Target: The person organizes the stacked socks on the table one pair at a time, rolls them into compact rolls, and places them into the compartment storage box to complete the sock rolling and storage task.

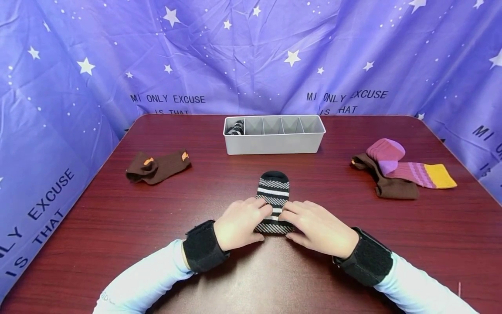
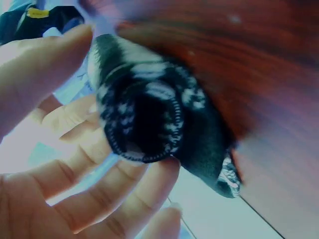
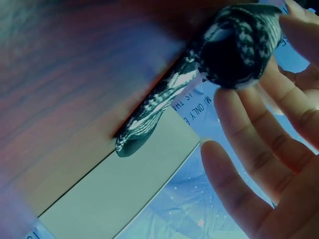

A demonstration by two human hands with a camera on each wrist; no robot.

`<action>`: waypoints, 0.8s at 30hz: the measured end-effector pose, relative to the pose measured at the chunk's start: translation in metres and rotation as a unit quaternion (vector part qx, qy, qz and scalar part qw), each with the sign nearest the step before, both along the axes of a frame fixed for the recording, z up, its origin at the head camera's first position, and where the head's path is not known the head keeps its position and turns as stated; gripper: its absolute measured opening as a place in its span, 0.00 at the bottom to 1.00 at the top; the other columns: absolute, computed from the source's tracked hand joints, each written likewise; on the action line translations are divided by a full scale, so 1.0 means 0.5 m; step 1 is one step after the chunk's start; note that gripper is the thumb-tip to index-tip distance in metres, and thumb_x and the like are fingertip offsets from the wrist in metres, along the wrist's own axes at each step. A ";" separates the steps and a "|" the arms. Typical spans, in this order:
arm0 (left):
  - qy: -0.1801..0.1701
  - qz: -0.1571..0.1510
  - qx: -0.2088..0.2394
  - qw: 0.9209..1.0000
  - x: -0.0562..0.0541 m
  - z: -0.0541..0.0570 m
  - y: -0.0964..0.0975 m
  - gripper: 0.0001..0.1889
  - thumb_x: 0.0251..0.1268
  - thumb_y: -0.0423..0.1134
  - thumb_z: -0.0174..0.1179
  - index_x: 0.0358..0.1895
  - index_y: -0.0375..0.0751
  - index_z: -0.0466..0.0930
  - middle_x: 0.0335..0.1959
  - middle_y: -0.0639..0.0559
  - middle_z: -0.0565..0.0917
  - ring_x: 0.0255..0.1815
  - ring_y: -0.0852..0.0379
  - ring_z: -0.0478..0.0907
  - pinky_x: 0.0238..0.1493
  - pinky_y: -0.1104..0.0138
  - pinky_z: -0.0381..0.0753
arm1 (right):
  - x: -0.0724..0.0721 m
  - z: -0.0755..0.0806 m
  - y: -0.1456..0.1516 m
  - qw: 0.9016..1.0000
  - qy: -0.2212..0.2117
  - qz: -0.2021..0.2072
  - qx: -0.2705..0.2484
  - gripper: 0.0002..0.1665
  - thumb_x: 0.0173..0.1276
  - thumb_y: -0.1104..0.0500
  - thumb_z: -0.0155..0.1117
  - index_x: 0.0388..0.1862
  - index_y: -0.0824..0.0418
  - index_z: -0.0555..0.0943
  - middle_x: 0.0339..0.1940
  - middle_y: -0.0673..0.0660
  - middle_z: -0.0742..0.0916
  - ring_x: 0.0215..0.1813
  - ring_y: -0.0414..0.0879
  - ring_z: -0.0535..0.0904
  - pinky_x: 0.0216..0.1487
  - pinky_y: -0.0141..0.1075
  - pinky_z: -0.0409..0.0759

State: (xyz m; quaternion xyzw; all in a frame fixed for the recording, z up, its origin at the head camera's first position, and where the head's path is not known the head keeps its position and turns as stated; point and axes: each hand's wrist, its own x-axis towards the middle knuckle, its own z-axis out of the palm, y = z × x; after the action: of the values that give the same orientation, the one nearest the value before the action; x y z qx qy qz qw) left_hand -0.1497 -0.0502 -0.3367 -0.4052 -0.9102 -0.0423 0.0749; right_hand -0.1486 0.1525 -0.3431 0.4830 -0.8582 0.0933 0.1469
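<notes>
A black, white and grey striped sock (image 1: 273, 192) lies on the table in front of the person, its rounded black end pointing away. The left hand (image 1: 240, 221) holds the near left side of the sock, fingers on top and thumb by the near edge. On the near right side the right hand (image 1: 319, 226) holds it the same way. In the left wrist view the near end of the sock (image 2: 142, 112) is rolled into an open loop between thumb and fingers. The right wrist view shows the rolled end of the sock (image 3: 246, 42) too, with the rest lying flat beyond.
Behind the sock stands a light grey divided box (image 1: 272, 145), a striped bundle (image 1: 236, 127) in its leftmost compartment. A brown sock (image 1: 168, 168) lies at the left. At the right, a pink, purple and yellow sock (image 1: 415, 171) lies over another brown sock (image 1: 396, 188).
</notes>
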 end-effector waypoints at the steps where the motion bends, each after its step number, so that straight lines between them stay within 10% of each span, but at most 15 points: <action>1: 0.004 -0.001 -0.009 1.000 0.000 0.000 0.000 0.21 0.32 0.47 0.68 0.33 0.48 0.70 0.31 0.57 0.74 0.32 0.59 0.73 0.27 0.67 0.73 | 0.000 0.000 0.000 1.000 -0.001 -0.001 0.004 0.18 0.42 0.55 0.66 0.35 0.54 0.74 0.38 0.47 0.77 0.36 0.38 0.70 0.36 0.33 0.69; 8: 0.013 -0.035 -0.014 0.999 -0.001 0.000 0.000 0.12 0.37 0.37 0.61 0.31 0.46 0.72 0.26 0.57 0.78 0.31 0.58 0.74 0.28 0.67 0.69 | 0.001 0.000 0.001 1.000 -0.002 -0.004 0.009 0.22 0.39 0.52 0.68 0.36 0.54 0.74 0.37 0.46 0.76 0.35 0.38 0.70 0.36 0.33 0.69; 18: -0.114 -0.052 -0.004 0.992 -0.004 0.004 0.002 0.02 0.50 0.40 0.51 0.27 0.48 0.70 0.20 0.61 0.71 0.22 0.66 0.67 0.23 0.72 0.67 | 0.003 -0.002 0.000 1.000 -0.003 -0.001 0.003 0.20 0.40 0.53 0.68 0.33 0.54 0.73 0.33 0.45 0.76 0.35 0.36 0.70 0.35 0.32 0.68; 24: -0.067 -0.034 0.005 0.997 -0.007 -0.002 0.003 0.08 0.52 0.41 0.51 0.36 0.47 0.72 0.32 0.58 0.75 0.33 0.62 0.71 0.31 0.68 0.72 | 0.002 -0.001 0.005 1.000 0.006 -0.003 0.003 0.18 0.41 0.56 0.68 0.32 0.55 0.72 0.28 0.44 0.77 0.32 0.36 0.70 0.34 0.32 0.67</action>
State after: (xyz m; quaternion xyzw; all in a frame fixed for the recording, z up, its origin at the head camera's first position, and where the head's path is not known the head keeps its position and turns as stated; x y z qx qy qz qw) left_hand -0.1530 -0.0489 -0.3375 -0.4321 -0.8984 -0.0768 0.0144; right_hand -0.1477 0.1548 -0.3434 0.4813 -0.8591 0.0876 0.1505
